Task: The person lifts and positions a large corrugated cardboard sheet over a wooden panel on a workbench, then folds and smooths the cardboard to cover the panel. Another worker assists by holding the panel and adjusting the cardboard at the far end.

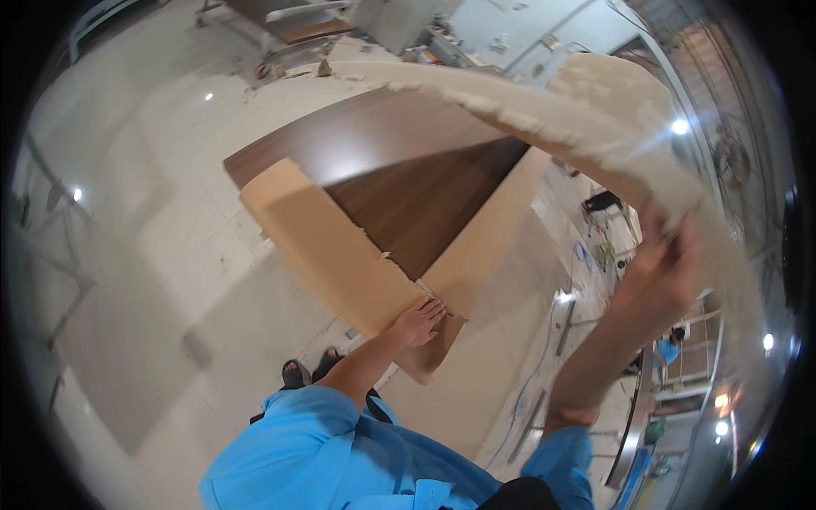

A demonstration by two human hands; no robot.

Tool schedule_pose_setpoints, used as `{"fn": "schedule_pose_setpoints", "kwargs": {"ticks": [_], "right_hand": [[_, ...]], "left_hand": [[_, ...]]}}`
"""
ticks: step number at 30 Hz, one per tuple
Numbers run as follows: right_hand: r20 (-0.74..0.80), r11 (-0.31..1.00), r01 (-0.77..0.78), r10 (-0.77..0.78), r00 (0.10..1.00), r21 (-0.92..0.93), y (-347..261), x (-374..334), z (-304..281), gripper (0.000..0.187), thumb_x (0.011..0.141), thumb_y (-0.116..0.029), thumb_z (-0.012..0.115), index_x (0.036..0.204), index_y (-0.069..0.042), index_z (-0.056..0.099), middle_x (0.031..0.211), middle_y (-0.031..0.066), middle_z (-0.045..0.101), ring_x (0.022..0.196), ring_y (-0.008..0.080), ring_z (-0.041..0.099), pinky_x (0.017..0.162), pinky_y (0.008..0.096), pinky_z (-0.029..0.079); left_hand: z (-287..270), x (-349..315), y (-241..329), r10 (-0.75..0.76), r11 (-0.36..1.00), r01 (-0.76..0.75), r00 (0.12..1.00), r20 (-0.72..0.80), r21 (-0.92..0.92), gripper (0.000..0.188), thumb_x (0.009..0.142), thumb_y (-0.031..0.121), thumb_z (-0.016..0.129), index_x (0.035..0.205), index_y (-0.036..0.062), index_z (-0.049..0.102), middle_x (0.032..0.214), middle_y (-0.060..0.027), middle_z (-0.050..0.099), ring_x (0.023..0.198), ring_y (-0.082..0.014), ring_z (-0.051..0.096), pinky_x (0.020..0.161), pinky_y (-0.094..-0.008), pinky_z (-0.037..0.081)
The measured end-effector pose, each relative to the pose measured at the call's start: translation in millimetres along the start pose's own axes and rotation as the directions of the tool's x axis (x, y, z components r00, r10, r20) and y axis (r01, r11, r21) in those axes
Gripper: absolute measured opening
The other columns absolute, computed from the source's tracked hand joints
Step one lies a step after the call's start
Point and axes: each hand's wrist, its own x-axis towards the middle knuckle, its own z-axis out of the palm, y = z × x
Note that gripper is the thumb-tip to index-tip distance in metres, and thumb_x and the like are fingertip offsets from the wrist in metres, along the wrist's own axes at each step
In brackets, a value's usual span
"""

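Observation:
A dark brown wood-grain panel lies in front of me, its near end and right side covered by tan cardboard. My left hand lies flat at the near corner, fingers stretched over the cardboard where two pieces meet. Raised at the right, my right hand is closed around a long torn cardboard strip. The strip arches over the panel's far side, with a ragged edge. Motion blurs the right fingers a little.
Pale floor surrounds the panel, and my sandalled feet stand near its left corner. Another board rests on a rack at the far left. A cable runs along the floor at right. Another person in blue is farther off.

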Motion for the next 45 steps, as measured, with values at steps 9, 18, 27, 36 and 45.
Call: {"fn": "schedule_pose_setpoints", "kwargs": {"ticks": [9, 18, 27, 36, 45], "right_hand": [[0.327, 0.314, -0.838, 0.815, 0.479, 0.446, 67, -266, 112, 0.033, 0.098, -0.018, 0.047, 0.118, 0.005, 0.058, 0.122, 0.0164, 0.061, 0.108, 0.0241, 0.062, 0.09, 0.0368, 0.055], [0.363, 0.1, -0.854, 0.875, 0.319, 0.51, 170, -269, 97, 0.03, 0.098, -0.015, 0.049, 0.119, 0.003, 0.061, 0.111, 0.0132, 0.068, 0.1, 0.0204, 0.065, 0.087, 0.0333, 0.054], [0.265, 0.092, -0.808, 0.918, 0.295, 0.582, 188, -230, 113, 0.034, 0.097, -0.017, 0.05, 0.123, 0.005, 0.058, 0.113, 0.0137, 0.066, 0.098, 0.0191, 0.063, 0.078, 0.0327, 0.051], [0.459, -0.162, -0.8, 0.875, 0.154, 0.578, 137, -217, 152, 0.043, 0.096, -0.024, 0.051, 0.127, 0.005, 0.055, 0.119, 0.0132, 0.064, 0.108, 0.0213, 0.06, 0.091, 0.037, 0.048], [0.697, -0.671, -0.701, 0.622, -0.356, 0.241, 96, -337, 286, 0.039, 0.098, -0.026, 0.055, 0.127, 0.0, 0.057, 0.122, 0.0135, 0.063, 0.111, 0.0249, 0.058, 0.102, 0.0413, 0.042]], "left_hand": [[-54, -14, -44, 0.185, 0.967, -0.128, 0.947, 0.263, -0.221, 0.066, 0.096, 0.042, 0.049, 0.149, 0.0051, 0.036, 0.157, -0.0116, 0.032, 0.149, -0.024, 0.022, 0.123, -0.0476, 0.009], [-108, -89, -233, -0.156, 0.986, 0.136, 0.96, -0.231, -0.098, 0.066, 0.091, 0.042, 0.059, 0.146, 0.0098, 0.041, 0.157, -0.0118, 0.032, 0.148, -0.0303, 0.023, 0.122, -0.0496, 0.016], [-229, -219, -425, -0.933, 0.336, 0.865, 0.36, -0.007, -0.373, 0.07, 0.075, 0.032, 0.08, 0.131, -0.0018, 0.052, 0.11, -0.0166, 0.068, 0.104, -0.0347, 0.064, 0.089, -0.0429, 0.05], [-170, -238, -477, -0.889, 0.221, 0.415, 0.458, -0.007, -0.883, 0.049, 0.081, 0.038, 0.073, 0.113, 0.0017, 0.066, 0.094, -0.0171, 0.072, 0.094, -0.0341, 0.068, 0.082, -0.0403, 0.053], [-182, -217, -426, -0.865, 0.162, 0.455, 0.493, 0.097, -0.875, 0.051, 0.085, 0.042, 0.068, 0.117, 0.0028, 0.064, 0.098, -0.0153, 0.071, 0.097, -0.0309, 0.067, 0.084, -0.0385, 0.052]]}}
